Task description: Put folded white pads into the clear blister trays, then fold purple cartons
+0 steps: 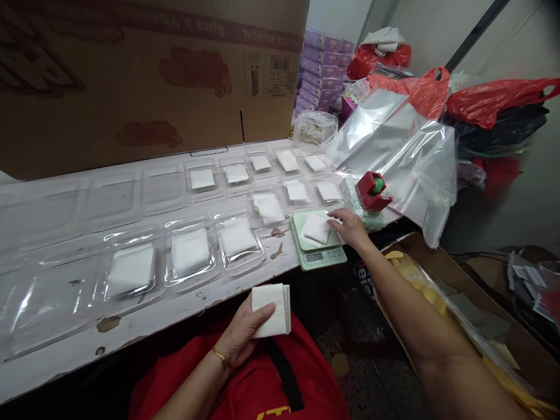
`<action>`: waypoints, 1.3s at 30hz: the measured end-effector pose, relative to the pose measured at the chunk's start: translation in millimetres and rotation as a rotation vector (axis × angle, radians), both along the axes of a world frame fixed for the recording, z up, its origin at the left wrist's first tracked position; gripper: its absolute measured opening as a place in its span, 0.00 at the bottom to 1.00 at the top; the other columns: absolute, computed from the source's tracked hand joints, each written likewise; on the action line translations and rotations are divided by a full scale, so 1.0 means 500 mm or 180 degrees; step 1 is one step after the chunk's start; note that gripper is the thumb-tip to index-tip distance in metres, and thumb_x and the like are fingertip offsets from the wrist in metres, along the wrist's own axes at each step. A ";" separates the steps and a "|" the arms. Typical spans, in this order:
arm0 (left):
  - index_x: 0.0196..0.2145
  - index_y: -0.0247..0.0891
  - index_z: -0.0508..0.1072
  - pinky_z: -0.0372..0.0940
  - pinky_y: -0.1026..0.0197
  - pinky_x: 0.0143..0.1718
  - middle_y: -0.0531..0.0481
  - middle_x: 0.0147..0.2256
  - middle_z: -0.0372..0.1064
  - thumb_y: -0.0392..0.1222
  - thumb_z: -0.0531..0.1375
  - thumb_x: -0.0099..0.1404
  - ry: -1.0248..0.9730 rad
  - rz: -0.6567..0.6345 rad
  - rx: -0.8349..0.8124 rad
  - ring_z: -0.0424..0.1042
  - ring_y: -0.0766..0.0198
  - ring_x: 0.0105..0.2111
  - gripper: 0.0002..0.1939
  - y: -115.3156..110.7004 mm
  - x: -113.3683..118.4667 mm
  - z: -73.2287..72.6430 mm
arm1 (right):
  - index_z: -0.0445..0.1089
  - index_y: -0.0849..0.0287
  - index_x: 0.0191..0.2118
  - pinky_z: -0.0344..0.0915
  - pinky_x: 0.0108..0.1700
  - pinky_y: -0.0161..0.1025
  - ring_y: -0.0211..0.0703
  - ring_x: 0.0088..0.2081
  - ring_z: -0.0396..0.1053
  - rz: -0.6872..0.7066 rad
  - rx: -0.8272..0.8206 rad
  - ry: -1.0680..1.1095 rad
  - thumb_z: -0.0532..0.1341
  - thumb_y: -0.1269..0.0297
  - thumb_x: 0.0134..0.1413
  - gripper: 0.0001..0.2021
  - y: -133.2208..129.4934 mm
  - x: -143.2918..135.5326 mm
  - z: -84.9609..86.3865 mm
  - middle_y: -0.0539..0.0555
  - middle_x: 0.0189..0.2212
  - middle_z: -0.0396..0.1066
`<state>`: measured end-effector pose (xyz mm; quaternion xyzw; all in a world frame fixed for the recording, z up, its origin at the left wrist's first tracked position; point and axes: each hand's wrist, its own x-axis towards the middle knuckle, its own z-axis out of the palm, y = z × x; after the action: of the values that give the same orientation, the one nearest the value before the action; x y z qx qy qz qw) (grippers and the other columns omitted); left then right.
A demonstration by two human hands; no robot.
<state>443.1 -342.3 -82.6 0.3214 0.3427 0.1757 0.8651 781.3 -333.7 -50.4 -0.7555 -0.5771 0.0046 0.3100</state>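
My left hand (247,326) is closed round a stack of white square sheets (270,312), thumb on top, held over my lap. A pale green scale (324,258) stands at the table's front edge, bearing a small pile of white squares (317,228). My right hand (346,226) reaches over the scale's right side, its fingertips at the pile's edge; whether they pinch a sheet is unclear. Left of and behind the scale, several clear plastic trays hold white squares, such as the nearest front one (237,238).
Bare clear trays (114,198) lie at the left. A large cardboard box (149,76) stands behind. A red tape dispenser (371,192) and plastic sheets (402,151) are at the right, with purple boxes (321,76) farther back. An open carton (441,309) is below right.
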 end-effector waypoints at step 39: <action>0.45 0.37 0.67 0.64 0.60 0.33 0.43 0.39 0.71 0.40 0.63 0.51 0.0023 0.0207 -0.0185 0.70 0.61 0.33 0.22 0.006 0.011 0.002 | 0.66 0.59 0.29 0.58 0.36 0.36 0.43 0.34 0.64 0.0138 -0.0420 -0.0875 0.50 0.68 0.54 0.09 -0.011 -0.101 0.002 0.56 0.30 0.67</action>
<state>448.4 -339.4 -81.4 0.2854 0.3611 0.1926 0.8666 730.7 -339.3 -49.6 -0.7551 -0.6287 -0.0543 0.1776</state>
